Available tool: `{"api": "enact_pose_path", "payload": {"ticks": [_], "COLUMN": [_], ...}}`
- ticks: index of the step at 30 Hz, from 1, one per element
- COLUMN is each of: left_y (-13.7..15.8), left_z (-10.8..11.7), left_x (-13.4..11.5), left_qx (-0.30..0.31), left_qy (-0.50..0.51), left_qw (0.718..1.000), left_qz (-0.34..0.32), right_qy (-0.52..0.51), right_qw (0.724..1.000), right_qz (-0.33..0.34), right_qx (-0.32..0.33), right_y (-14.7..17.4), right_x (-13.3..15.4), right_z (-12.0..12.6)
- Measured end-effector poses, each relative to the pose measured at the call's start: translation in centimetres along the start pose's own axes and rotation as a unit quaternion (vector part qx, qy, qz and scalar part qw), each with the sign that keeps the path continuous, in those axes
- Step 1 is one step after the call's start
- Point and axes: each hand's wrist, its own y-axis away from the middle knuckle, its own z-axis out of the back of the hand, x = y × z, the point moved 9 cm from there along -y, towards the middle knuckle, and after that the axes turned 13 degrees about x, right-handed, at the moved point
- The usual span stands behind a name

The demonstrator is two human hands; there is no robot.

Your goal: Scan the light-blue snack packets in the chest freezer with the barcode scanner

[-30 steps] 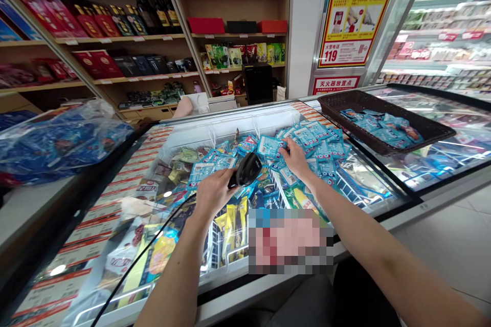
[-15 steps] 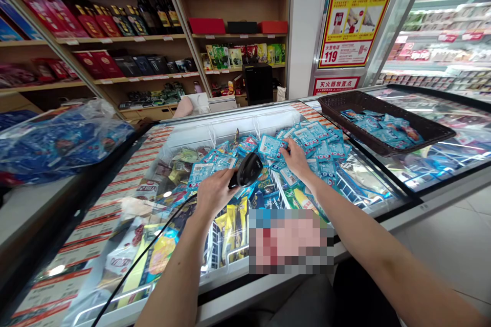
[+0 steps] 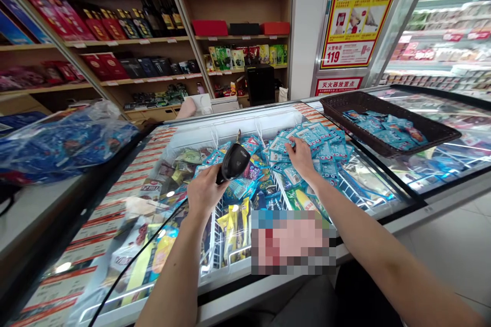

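My left hand (image 3: pixel 205 191) is wrapped round the handle of a black barcode scanner (image 3: pixel 235 162), whose head tilts over the open freezer. A black cable (image 3: pixel 140 253) runs from it past my left forearm. At the right of the freezer, my right hand (image 3: pixel 299 157) rests on a heap of flat blue-and-white packets (image 3: pixel 320 136). Its thumb and fingers pinch the edge of one blue packet (image 3: pixel 279 144) on top of the heap. More blue packets (image 3: pixel 242 187) lie below the scanner, among other wrapped goods.
Yellow wrapped items (image 3: pixel 233 224) stand in a white wire basket (image 3: pixel 218 235). On the right, a dark brown tray (image 3: pixel 387 148) holds blue packets on the glass lid. A clear bag (image 3: pixel 69 137) of blue packs lies at left. Shelves (image 3: pixel 126 40) rise behind. A blurred patch covers the front edge.
The scanner and my left hand have shifted slightly left, and the scanner's head has turned upward. My right hand has moved slightly right, and its packet now lies lower against the heap.
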Motion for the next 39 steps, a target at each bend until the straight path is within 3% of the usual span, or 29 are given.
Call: {"api": "enact_pose_path", "payload": {"ticks": [4,8,11,19,24,32,35,39], "left_y": [0.0,0.0,0.0,0.2,0.9,2.0,2.4,3.2], "left_z": [0.2,0.0,0.0,1.0,1.5,2.2,2.5,2.7], "left_x": [0.0,-0.1,0.5,5.0,7.8,10.1,11.0,12.3], "left_qx": [-0.002,0.012,0.013,-0.011,-0.034,-0.074,-0.085,-0.091], "left_qy": [0.002,-0.001,-0.008,0.001,0.001,0.037,0.053,0.086], "left_qw": [1.000,1.000,1.000,0.991,0.977,0.960,0.951,0.938], "left_qz": [0.006,0.010,0.023,0.137,0.210,0.268,0.292,0.323], "right_qy": [0.063,0.159,0.200,0.216,0.201,0.194,0.166,0.145], "right_qw": [0.997,0.985,0.978,0.975,0.976,0.950,0.926,0.897], "right_qz": [0.012,0.058,0.055,0.055,0.078,0.186,0.247,0.317], "right_qx": [0.034,0.028,0.015,-0.018,-0.004,0.162,0.233,0.271], "right_y": [0.3,1.2,1.6,2.0,2.5,3.0,3.0,2.9], "right_x": [1.0,3.1,3.7,3.7,5.6,10.8,13.3,16.6], "right_z": [-0.4,-0.1,0.4,0.6,0.2,-5.6,-8.7,-12.2]}}
